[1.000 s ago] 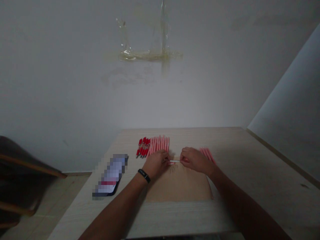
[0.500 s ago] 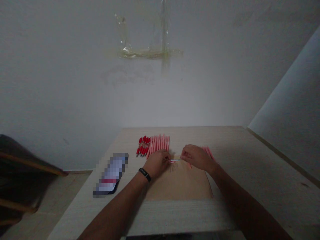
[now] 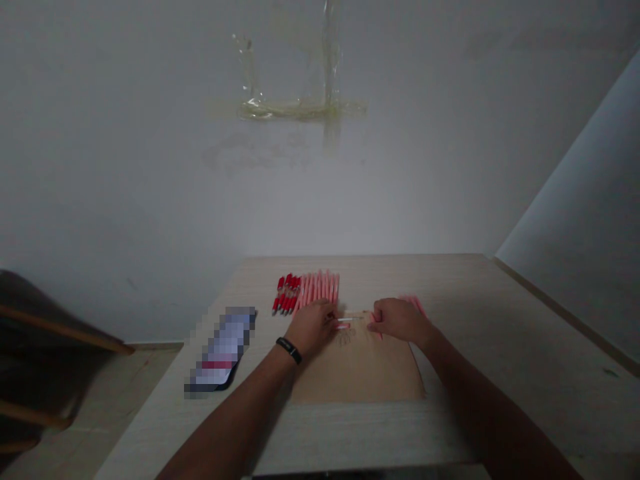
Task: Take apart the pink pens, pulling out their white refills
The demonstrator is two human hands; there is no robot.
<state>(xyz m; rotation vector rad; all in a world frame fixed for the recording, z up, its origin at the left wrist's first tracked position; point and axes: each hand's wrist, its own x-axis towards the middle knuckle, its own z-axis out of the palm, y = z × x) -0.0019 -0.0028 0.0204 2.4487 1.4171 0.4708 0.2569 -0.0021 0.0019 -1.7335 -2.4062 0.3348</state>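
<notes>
My left hand (image 3: 313,327), with a black band on its wrist, is closed in a pinch on a thin white pen refill (image 3: 349,319) that points right. A short pink piece (image 3: 342,326) shows just below the refill by the fingertips; whether it is held cannot be made out. My right hand (image 3: 400,319) has its thumb and fingers pinched on a pink pen barrel (image 3: 379,334) at the right of the brown paper sheet (image 3: 357,373). Beyond my left hand lie several pink pen barrels (image 3: 320,287) in a row, beside several red pen parts (image 3: 285,303).
A phone (image 3: 223,350) with a blurred screen lies on the left of the pale wooden table (image 3: 450,280). More pink pen parts (image 3: 417,305) lie behind my right hand. The wall (image 3: 400,187) rises at the table's far edge. A dark chair (image 3: 45,360) stands at the left.
My right hand has let go of the refill's right end and moved slightly right and down to the pink barrel. My left hand still holds the refill.
</notes>
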